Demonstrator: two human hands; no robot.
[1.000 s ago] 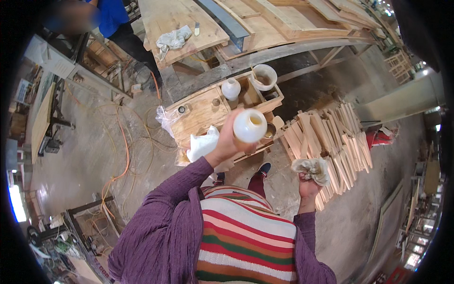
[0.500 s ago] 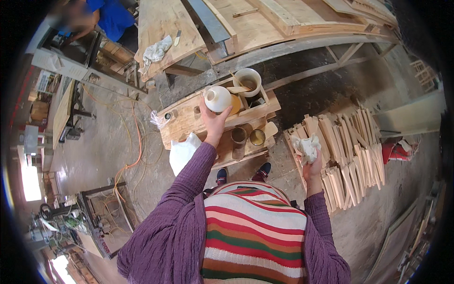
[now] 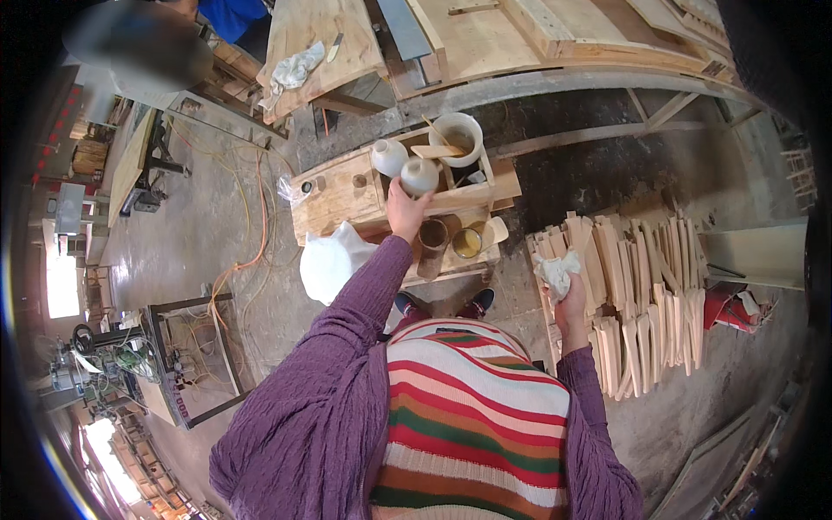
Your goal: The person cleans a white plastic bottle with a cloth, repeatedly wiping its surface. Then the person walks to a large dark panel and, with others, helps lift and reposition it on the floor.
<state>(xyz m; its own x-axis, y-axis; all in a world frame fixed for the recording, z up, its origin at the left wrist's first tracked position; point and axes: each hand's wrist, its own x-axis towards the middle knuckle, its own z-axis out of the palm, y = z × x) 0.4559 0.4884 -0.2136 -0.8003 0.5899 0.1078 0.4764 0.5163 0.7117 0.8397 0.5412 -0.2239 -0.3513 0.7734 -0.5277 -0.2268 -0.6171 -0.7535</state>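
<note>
My left hand (image 3: pixel 407 211) is closed around a pale bottle (image 3: pixel 420 177) with an open neck, at the near side of a wooden box. Just left of it, a second white bottle (image 3: pixel 389 158) stands in the same wooden box (image 3: pixel 468 198). Near my left wrist are a brown-stained jar (image 3: pixel 432 234) and a glass jar of yellowish liquid (image 3: pixel 468 243). Off to the right, my right hand (image 3: pixel 570 305) grips a crumpled white cloth (image 3: pixel 557 272) above the stacked wooden pieces.
A white bucket (image 3: pixel 458 139) with a stick stands in the box. A white bag (image 3: pixel 329 264) lies at the bench's left. Stacked wooden pieces (image 3: pixel 637 295) cover the right. Behind are a plywood table (image 3: pixel 316 35) with a rag, and orange hoses (image 3: pixel 263 208) on the floor.
The white bottle my left hand held now stands in the box, farther left. My left hand has moved right onto the other bottle. The cloth remains in my right hand.
</note>
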